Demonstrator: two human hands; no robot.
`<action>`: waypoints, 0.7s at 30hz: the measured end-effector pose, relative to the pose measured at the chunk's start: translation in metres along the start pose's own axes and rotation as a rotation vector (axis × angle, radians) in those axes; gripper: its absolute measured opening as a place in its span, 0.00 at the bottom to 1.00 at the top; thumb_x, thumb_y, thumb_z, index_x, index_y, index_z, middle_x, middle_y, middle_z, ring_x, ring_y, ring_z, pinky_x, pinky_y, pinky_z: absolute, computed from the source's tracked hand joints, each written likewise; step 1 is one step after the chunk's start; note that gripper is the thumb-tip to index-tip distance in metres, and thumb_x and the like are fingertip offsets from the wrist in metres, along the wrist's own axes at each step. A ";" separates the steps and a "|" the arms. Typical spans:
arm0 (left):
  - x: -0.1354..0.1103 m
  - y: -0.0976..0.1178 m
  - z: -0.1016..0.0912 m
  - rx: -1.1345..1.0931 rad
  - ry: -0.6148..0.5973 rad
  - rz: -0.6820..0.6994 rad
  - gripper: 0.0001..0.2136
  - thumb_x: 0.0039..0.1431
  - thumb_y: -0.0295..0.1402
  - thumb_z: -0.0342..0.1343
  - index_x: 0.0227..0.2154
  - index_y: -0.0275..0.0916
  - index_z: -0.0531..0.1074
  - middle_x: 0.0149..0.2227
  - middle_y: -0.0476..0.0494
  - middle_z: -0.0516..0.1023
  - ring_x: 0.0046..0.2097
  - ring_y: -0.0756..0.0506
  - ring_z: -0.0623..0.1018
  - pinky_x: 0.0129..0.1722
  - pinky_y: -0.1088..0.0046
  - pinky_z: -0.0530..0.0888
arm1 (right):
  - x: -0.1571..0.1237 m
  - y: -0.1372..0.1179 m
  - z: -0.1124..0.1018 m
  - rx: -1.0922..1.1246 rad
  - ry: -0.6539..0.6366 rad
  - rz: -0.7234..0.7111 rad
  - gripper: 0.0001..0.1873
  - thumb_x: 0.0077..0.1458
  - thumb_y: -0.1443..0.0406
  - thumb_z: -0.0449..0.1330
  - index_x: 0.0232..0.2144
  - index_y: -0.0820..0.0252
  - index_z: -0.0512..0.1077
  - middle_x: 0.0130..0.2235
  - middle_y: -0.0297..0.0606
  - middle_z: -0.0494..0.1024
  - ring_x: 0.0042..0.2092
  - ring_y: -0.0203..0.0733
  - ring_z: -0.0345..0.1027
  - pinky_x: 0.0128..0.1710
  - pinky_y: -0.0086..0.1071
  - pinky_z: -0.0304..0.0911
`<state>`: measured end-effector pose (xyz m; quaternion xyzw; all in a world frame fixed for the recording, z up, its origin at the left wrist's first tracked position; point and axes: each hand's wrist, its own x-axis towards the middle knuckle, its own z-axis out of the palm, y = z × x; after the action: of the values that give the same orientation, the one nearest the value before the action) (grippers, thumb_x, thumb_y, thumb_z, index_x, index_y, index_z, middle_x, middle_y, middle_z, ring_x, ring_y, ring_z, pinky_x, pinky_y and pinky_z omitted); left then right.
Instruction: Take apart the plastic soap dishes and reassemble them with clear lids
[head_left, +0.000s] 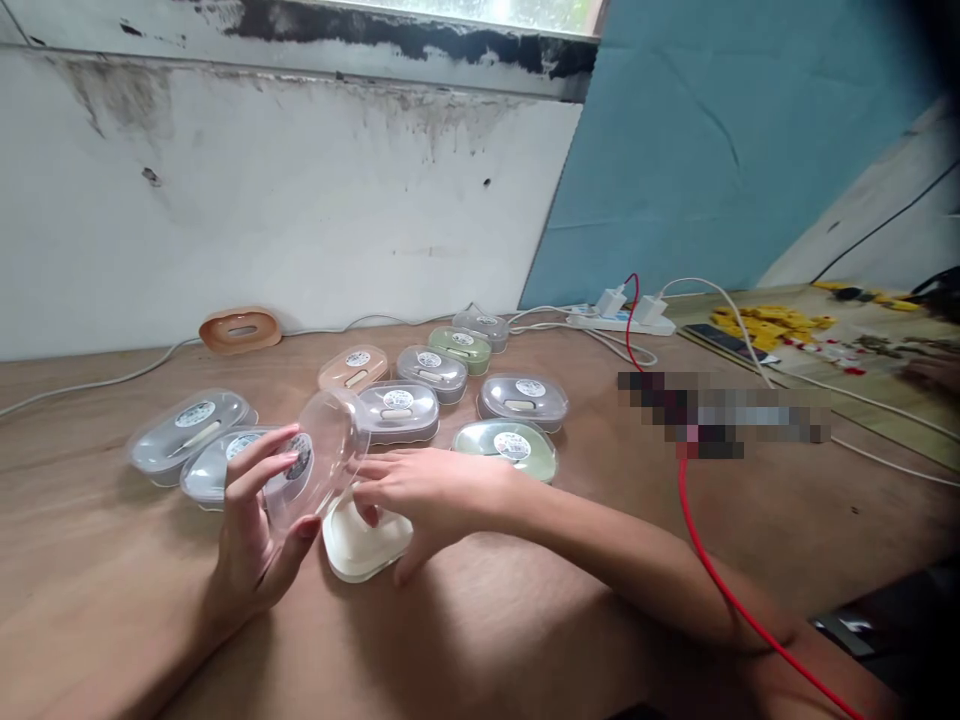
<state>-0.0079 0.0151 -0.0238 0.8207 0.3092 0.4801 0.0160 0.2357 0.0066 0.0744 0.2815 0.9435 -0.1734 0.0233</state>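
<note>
My left hand [255, 545] grips a clear plastic lid [330, 440] with a round label, holding it tilted on edge between thumb and fingers. Just to the right and below lies a cream soap dish base [358, 562] on the tabletop. Reaching in from the right, my right hand [450, 490] is spread over this base, one finger bent down into it and the thumb near its right edge. Its outstretched fingertips are close to the lid; whether they touch it I cannot tell. Behind are lidded soap dishes, including a grey one [397, 425] and a green one [480, 435].
Several more lidded dishes stand around, among them a grey one [187, 430] at left. An orange dish part [240, 332] leans against the wall. A power strip [622, 320] with cables sits at the back. A red cable [686, 510] crosses my right arm. Yellow pieces [772, 328] lie far right.
</note>
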 end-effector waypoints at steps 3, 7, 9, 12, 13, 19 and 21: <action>0.003 0.001 -0.001 -0.117 0.090 -0.042 0.23 0.66 0.38 0.56 0.61 0.50 0.59 0.61 0.37 0.66 0.63 0.33 0.70 0.61 0.42 0.70 | -0.018 -0.004 -0.026 0.138 -0.022 0.032 0.24 0.52 0.55 0.73 0.48 0.57 0.74 0.59 0.39 0.74 0.54 0.45 0.72 0.46 0.32 0.68; 0.007 0.006 -0.004 -0.165 -0.042 0.038 0.25 0.64 0.35 0.60 0.61 0.45 0.60 0.61 0.33 0.69 0.62 0.33 0.71 0.60 0.46 0.73 | -0.039 -0.002 -0.057 0.227 0.113 0.128 0.15 0.53 0.56 0.72 0.34 0.57 0.73 0.32 0.27 0.77 0.34 0.35 0.71 0.31 0.28 0.62; 0.008 0.010 -0.003 -0.166 -0.159 0.149 0.27 0.61 0.34 0.62 0.61 0.42 0.61 0.60 0.31 0.70 0.62 0.32 0.72 0.61 0.47 0.73 | -0.042 0.001 -0.060 0.211 0.172 0.189 0.17 0.50 0.57 0.74 0.32 0.57 0.71 0.31 0.27 0.75 0.32 0.35 0.68 0.28 0.28 0.60; 0.007 0.015 0.001 -0.142 -0.298 0.244 0.29 0.59 0.34 0.65 0.61 0.39 0.61 0.59 0.29 0.72 0.62 0.32 0.72 0.61 0.50 0.73 | -0.036 0.008 -0.049 0.152 0.162 0.220 0.27 0.45 0.58 0.76 0.44 0.57 0.71 0.42 0.33 0.77 0.40 0.40 0.71 0.35 0.30 0.63; 0.007 0.017 0.003 -0.136 -0.329 0.241 0.30 0.59 0.35 0.65 0.61 0.38 0.61 0.59 0.29 0.72 0.62 0.33 0.72 0.61 0.51 0.73 | -0.032 0.010 -0.043 0.149 0.124 0.210 0.32 0.44 0.59 0.77 0.49 0.56 0.70 0.47 0.36 0.76 0.43 0.42 0.71 0.38 0.31 0.65; 0.005 0.021 0.005 -0.084 -0.444 0.114 0.23 0.59 0.32 0.63 0.56 0.39 0.65 0.58 0.31 0.70 0.60 0.35 0.73 0.57 0.57 0.76 | -0.004 0.018 -0.007 0.097 -0.014 0.103 0.48 0.44 0.60 0.75 0.64 0.60 0.62 0.57 0.48 0.72 0.55 0.53 0.69 0.47 0.38 0.68; 0.007 0.022 0.003 -0.071 -0.468 0.115 0.23 0.58 0.32 0.64 0.55 0.39 0.66 0.58 0.32 0.71 0.60 0.34 0.72 0.58 0.54 0.75 | 0.002 0.019 -0.002 0.041 -0.018 0.117 0.43 0.45 0.61 0.74 0.62 0.62 0.65 0.54 0.48 0.73 0.54 0.53 0.69 0.47 0.39 0.68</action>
<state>0.0082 0.0021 -0.0130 0.9248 0.2329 0.2876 0.0885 0.2445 0.0236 0.0703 0.3350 0.9214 -0.1935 0.0363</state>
